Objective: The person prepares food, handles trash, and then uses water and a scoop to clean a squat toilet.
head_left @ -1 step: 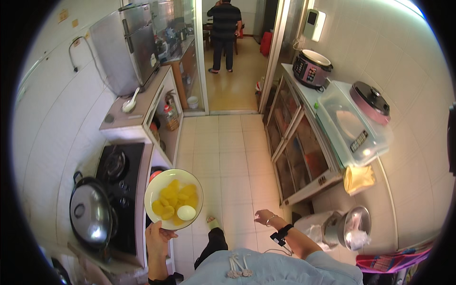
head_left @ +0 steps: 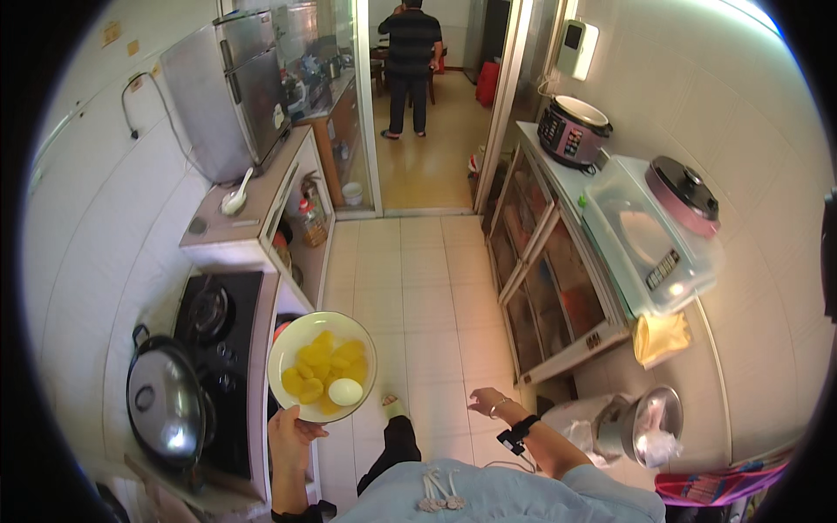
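Note:
My left hand (head_left: 295,436) grips the near rim of a round white dish (head_left: 285,336), fingers beneath and thumb on the edge. Pieces of yellow food (head_left: 316,355), perhaps cooked potato, lie in it. Beside them, at the dish's right, sits a smooth white oval (head_left: 345,391) that looks like a peeled egg. My right hand (head_left: 485,401) hangs over the floor with nothing in it, fingers loosely apart; a bracelet and a black strap circle that arm.
At left are a stove with a lidded wok (head_left: 166,397), a counter with a white spoon (head_left: 237,196), and a small fridge (head_left: 231,96). At right, a cabinet holds an electric cooker (head_left: 571,131) and a clear plastic box (head_left: 649,231). A person (head_left: 410,70) stands beyond the doorway.
The dish in my left hand has shifted very slightly to the right. The view has tilted a little; otherwise things stand as before.

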The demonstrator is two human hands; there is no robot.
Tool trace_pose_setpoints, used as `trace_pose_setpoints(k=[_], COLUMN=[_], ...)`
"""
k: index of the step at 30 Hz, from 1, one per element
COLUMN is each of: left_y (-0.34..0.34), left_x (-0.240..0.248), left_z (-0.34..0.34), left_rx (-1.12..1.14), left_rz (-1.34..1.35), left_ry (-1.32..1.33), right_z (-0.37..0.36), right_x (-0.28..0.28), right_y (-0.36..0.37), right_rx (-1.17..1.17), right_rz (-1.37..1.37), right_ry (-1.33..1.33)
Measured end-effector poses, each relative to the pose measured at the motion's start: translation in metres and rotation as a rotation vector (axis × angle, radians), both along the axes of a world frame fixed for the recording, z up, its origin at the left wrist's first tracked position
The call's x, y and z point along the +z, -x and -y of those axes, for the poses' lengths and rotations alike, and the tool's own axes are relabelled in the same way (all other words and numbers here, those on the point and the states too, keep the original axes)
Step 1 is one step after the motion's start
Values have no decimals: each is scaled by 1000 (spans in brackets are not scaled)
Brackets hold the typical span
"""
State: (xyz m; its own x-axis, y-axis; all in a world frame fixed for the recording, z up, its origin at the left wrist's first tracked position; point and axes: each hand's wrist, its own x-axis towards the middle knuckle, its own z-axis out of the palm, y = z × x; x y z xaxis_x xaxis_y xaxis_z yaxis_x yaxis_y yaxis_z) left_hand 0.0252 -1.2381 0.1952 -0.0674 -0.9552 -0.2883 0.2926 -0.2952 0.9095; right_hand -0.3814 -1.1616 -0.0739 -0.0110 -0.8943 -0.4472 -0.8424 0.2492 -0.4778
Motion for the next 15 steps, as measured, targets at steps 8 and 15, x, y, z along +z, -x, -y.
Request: trace_pose_setpoints(k=[8, 15], left_y=[105, 197], left_x=[25, 20], left_z=[224, 398], left_rx=[-205, -271], left_rz=[24, -8], left_ry=[-31, -13], right_z=[60, 168], right_x=[-40, -74], right_y=[106, 183], right_rx=[-306, -412], right_rz=[-97, -57], right_ry=[-318, -466])
